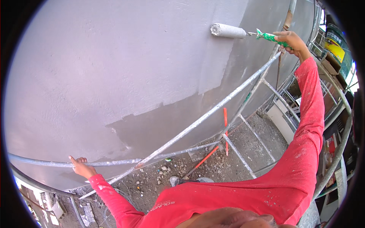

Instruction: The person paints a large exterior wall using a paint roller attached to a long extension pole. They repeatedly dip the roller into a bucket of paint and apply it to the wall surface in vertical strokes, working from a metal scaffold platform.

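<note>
My right hand [292,42] grips a paint roller [230,31] by its green-wrapped handle, out at the upper right. The roller's pale, paint-coated sleeve lies against the wall [114,76]. Light grey paint covers most of that wall, while a darker grey area [148,133] shows below and to the right of it, with a stepped, ragged edge. At the lower left, my left hand [81,168] holds a horizontal scaffold pipe [114,163], its fingers over the pipe and partly hidden. Paint specks dot both red sleeves.
A diagonal scaffold brace [197,121] crosses between me and the wall. Scaffold rungs [238,155] stand at the right. Below lie gravelly ground [171,190] and orange bars [207,156]. A dark green bucket [344,53] with a yellow patch sits at the far right beside a cardboard box [330,64].
</note>
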The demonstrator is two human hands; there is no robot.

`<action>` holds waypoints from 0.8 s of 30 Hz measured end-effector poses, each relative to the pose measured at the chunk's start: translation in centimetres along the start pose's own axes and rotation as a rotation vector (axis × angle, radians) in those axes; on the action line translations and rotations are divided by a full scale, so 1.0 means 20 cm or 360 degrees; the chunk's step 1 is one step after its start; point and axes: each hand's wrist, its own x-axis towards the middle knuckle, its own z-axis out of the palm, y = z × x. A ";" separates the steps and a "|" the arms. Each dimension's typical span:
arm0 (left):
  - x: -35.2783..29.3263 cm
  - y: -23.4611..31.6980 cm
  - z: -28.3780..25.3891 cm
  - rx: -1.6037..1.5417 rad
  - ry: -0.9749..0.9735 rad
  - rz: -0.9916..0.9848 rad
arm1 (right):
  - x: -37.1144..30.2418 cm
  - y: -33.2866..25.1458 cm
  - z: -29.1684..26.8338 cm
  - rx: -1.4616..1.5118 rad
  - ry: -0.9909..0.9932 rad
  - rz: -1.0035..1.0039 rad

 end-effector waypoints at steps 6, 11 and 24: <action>0.06 -0.05 -0.04 -0.0070 -0.0002 -0.0013 | 0.04 -0.15 -0.25 0.0274 0.0321 -0.0190; 0.07 -0.04 -0.04 -0.0068 0.0078 -0.0034 | 0.23 -0.28 -0.31 0.0544 0.0655 -0.0382; 0.08 -0.04 -0.05 0.0028 0.0280 -0.0006 | 1.06 -0.75 -0.65 0.0916 0.1175 -0.0858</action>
